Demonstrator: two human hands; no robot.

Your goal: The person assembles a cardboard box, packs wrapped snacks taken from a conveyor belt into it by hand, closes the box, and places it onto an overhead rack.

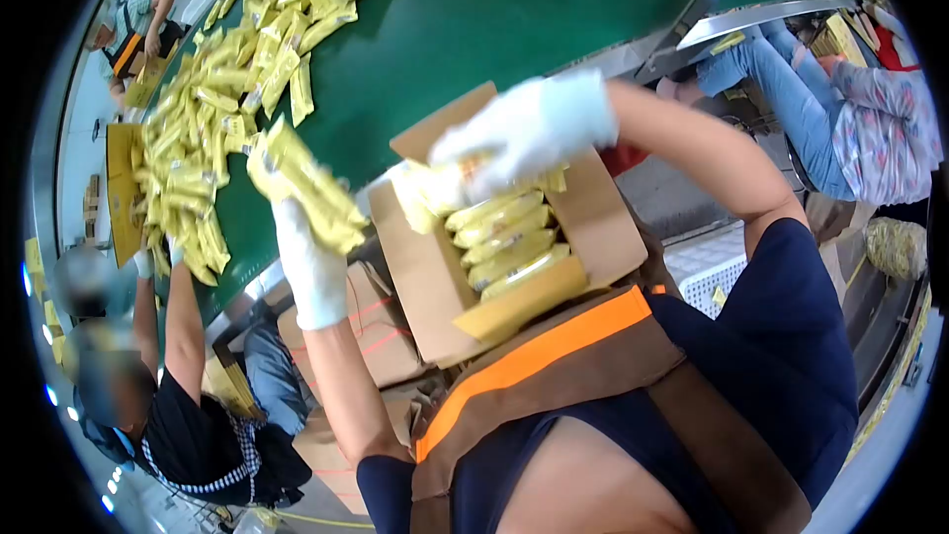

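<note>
My left hand, in a white glove, is wrapped round several yellow packets at the belt's near edge, left of the box. My right hand, gloved too and blurred by motion, is over the far part of the open cardboard box. Its fingers are closed round or over yellow packets; how many is hidden by the blur. Inside the box, a row of yellow packets lies stacked side by side, with the near flap folded up beside them.
A green conveyor belt carries a heap of yellow packets on the left. Co-workers stand at the left and the far left; another person is at the right. Closed cartons and a white basket flank the box.
</note>
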